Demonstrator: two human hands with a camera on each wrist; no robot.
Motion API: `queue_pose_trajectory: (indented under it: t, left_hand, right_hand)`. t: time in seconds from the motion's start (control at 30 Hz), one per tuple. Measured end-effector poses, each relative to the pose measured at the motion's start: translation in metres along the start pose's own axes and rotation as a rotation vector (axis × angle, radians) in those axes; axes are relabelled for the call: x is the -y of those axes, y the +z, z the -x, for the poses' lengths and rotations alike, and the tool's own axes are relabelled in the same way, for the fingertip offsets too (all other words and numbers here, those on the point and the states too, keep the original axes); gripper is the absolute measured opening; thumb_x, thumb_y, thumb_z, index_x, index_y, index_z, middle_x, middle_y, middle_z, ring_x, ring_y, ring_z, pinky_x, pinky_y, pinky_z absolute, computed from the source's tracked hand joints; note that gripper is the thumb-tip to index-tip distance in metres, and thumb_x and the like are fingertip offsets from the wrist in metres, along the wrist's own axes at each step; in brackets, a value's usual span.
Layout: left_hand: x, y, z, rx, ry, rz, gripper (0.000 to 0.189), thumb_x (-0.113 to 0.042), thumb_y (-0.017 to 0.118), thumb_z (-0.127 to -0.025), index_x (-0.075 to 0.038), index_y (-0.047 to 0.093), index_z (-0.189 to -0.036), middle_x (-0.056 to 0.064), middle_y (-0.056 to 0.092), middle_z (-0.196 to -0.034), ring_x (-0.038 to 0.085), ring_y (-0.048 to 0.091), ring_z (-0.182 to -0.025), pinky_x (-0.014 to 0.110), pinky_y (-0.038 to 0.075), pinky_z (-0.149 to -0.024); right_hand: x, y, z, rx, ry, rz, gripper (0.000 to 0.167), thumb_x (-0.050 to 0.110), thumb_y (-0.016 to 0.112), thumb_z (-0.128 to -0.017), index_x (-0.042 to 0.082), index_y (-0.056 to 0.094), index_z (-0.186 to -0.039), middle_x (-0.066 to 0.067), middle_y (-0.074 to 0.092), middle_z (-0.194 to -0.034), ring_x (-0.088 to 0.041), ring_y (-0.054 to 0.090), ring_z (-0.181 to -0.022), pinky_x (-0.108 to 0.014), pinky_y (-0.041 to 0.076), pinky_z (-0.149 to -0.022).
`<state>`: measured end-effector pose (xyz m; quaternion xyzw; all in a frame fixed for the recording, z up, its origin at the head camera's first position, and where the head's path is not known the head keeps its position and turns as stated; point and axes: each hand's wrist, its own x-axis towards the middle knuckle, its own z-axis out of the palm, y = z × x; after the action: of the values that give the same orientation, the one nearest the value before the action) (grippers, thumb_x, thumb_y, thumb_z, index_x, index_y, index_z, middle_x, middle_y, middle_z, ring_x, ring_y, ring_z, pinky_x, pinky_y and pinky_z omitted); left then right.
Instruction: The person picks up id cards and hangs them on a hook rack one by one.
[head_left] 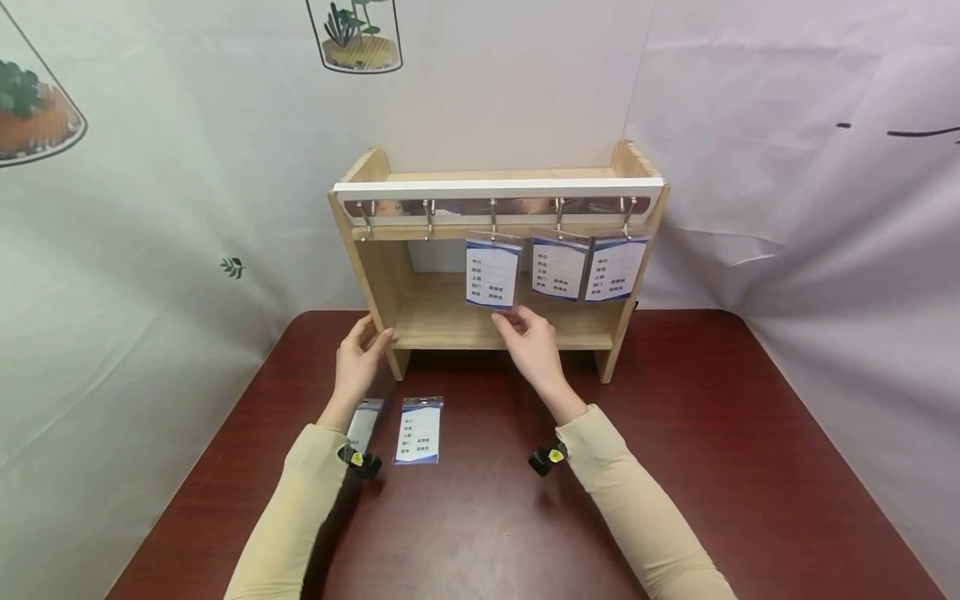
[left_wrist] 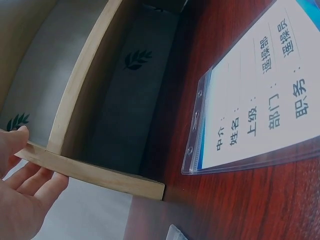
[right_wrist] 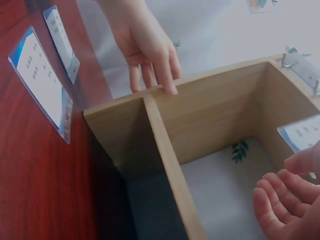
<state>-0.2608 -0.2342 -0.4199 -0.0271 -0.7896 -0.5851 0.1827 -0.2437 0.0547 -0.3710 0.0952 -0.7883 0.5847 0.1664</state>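
Observation:
A wooden shelf (head_left: 502,340) stands on the table, with a row of metal hooks along its white top rail (head_left: 495,190). My left hand (head_left: 356,362) grips the front edge of the shelf's left side panel (left_wrist: 105,176), thumb on one side and fingers on the other. From the middle hook hangs a clear badge holder (head_left: 492,273) with a white and blue card. My right hand (head_left: 531,343) pinches its lower edge between thumb and fingers. A second badge holder (head_left: 558,268) and a third badge holder (head_left: 615,268) hang from the hooks to the right.
On the dark red table (head_left: 675,467), one badge holder (head_left: 418,432) lies flat in front of the shelf. Another badge holder (head_left: 364,423) lies left of it, partly under my left wrist. A pale cloth (head_left: 750,167) hangs behind and beside the table.

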Motion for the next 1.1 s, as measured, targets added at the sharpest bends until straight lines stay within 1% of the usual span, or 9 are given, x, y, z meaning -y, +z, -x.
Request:
queue_pose_trajectory:
  t: [0.07, 0.3, 0.37, 0.5, 0.6, 0.63, 0.73, 0.93, 1.1]
  left_hand:
    - [0.0, 0.0, 0.0, -0.003, 0.003, -0.001, 0.052, -0.023, 0.068, -0.099, -0.003, 0.052, -0.144, 0.021, 0.059, -0.139, 0.032, 0.058, -0.126, 0.038, 0.053, -0.099]
    - [-0.039, -0.001, 0.014, 0.022, -0.02, -0.02, 0.048, -0.009, 0.063, -0.1, 0.007, 0.049, -0.143, 0.029, 0.056, -0.138, 0.038, 0.055, -0.128, 0.045, 0.05, -0.102]
    - [-0.037, -0.001, 0.013, 0.022, -0.015, -0.025, 0.049, -0.009, 0.063, -0.1, 0.007, 0.048, -0.144, 0.03, 0.055, -0.138, 0.039, 0.055, -0.128, 0.044, 0.051, -0.101]
    - [-0.018, 0.0, 0.006, 0.013, -0.022, -0.006, 0.05, -0.014, 0.064, -0.1, 0.003, 0.049, -0.145, 0.026, 0.056, -0.139, 0.037, 0.056, -0.128, 0.043, 0.051, -0.101]
    - [-0.002, 0.0, 0.0, 0.001, -0.017, 0.002, 0.051, -0.019, 0.066, -0.1, -0.002, 0.051, -0.145, 0.022, 0.058, -0.139, 0.033, 0.057, -0.127, 0.041, 0.052, -0.1]
    - [0.0, 0.0, 0.0, -0.002, -0.011, 0.0, 0.051, -0.02, 0.066, -0.1, -0.002, 0.051, -0.145, 0.022, 0.058, -0.139, 0.032, 0.058, -0.126, 0.04, 0.052, -0.1]
    - [0.003, 0.001, -0.001, -0.012, 0.01, -0.011, 0.051, -0.023, 0.067, -0.099, -0.003, 0.053, -0.144, 0.022, 0.059, -0.137, 0.032, 0.059, -0.125, 0.04, 0.053, -0.099]
    - [0.003, 0.0, 0.0, -0.014, 0.026, -0.025, 0.052, -0.025, 0.068, -0.099, -0.004, 0.053, -0.144, 0.022, 0.059, -0.137, 0.032, 0.059, -0.126, 0.043, 0.053, -0.1]
    - [0.003, 0.0, 0.0, -0.012, 0.028, -0.028, 0.052, -0.025, 0.068, -0.099, -0.004, 0.053, -0.143, 0.022, 0.06, -0.136, 0.031, 0.06, -0.124, 0.044, 0.053, -0.1]
  right_hand:
    - [-0.002, 0.004, 0.002, 0.017, 0.006, 0.004, 0.025, 0.023, 0.068, -0.097, 0.003, 0.075, -0.109, -0.011, 0.075, -0.095, -0.022, 0.069, -0.085, -0.03, 0.056, -0.072]
    - [-0.008, 0.019, 0.009, 0.072, 0.015, -0.028, 0.022, 0.019, 0.067, -0.097, 0.002, 0.076, -0.108, -0.01, 0.074, -0.091, -0.022, 0.068, -0.083, -0.029, 0.057, -0.073]
    - [-0.009, 0.023, 0.01, 0.081, 0.014, -0.023, 0.022, 0.019, 0.068, -0.097, 0.002, 0.076, -0.108, -0.01, 0.075, -0.09, -0.021, 0.068, -0.082, -0.029, 0.057, -0.073]
    - [-0.012, 0.03, 0.013, 0.112, 0.002, -0.001, 0.02, 0.018, 0.069, -0.096, 0.002, 0.076, -0.107, -0.01, 0.075, -0.093, -0.02, 0.069, -0.082, -0.03, 0.058, -0.074]
    - [-0.014, 0.034, 0.015, 0.153, -0.002, 0.017, 0.021, 0.018, 0.069, -0.096, 0.003, 0.076, -0.108, -0.01, 0.076, -0.097, -0.022, 0.071, -0.087, -0.033, 0.059, -0.079]
    - [-0.015, 0.036, 0.016, 0.171, 0.001, 0.026, 0.022, 0.019, 0.07, -0.095, 0.003, 0.076, -0.109, -0.01, 0.076, -0.098, -0.023, 0.071, -0.089, -0.034, 0.059, -0.081]
    - [-0.017, 0.04, 0.019, 0.237, 0.02, 0.079, 0.025, 0.023, 0.07, -0.096, 0.006, 0.075, -0.113, -0.007, 0.075, -0.101, -0.023, 0.071, -0.093, -0.034, 0.059, -0.081]
    - [-0.022, 0.05, 0.025, 0.388, 0.038, 0.181, 0.029, 0.027, 0.069, -0.097, 0.007, 0.072, -0.118, -0.004, 0.074, -0.102, -0.019, 0.068, -0.09, -0.028, 0.057, -0.072]
    - [-0.026, 0.059, 0.029, 0.445, 0.022, 0.206, 0.03, 0.025, 0.071, -0.095, 0.004, 0.072, -0.117, -0.004, 0.073, -0.098, -0.014, 0.066, -0.083, -0.026, 0.055, -0.071]
